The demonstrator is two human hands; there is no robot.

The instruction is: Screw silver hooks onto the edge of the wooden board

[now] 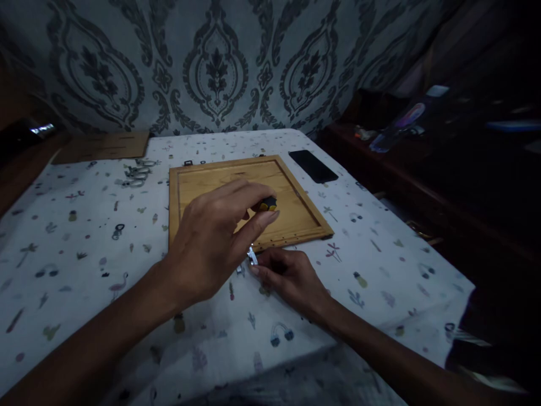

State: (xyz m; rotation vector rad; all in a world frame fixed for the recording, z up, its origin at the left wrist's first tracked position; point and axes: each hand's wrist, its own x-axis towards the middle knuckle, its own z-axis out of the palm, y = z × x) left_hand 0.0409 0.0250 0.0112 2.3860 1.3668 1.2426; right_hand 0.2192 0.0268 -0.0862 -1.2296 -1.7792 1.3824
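Note:
My left hand (215, 239) hovers over the near edge of a wooden board (291, 194) and pinches a small black and yellow object (267, 204) between thumb and fingertips. Just below it my right hand (291, 279) rests on the tablecloth at the board's front edge, fingers curled around a small shiny metal piece (252, 256). The board has a raised rim and a row of small holes along its near side.
A white patterned tablecloth (84, 242) covers the table. Metal clips (136, 173) lie left of the board, a brown cardboard sheet (103, 146) at the back left, a black phone (313, 166) at the back right. Dark furniture stands to the right.

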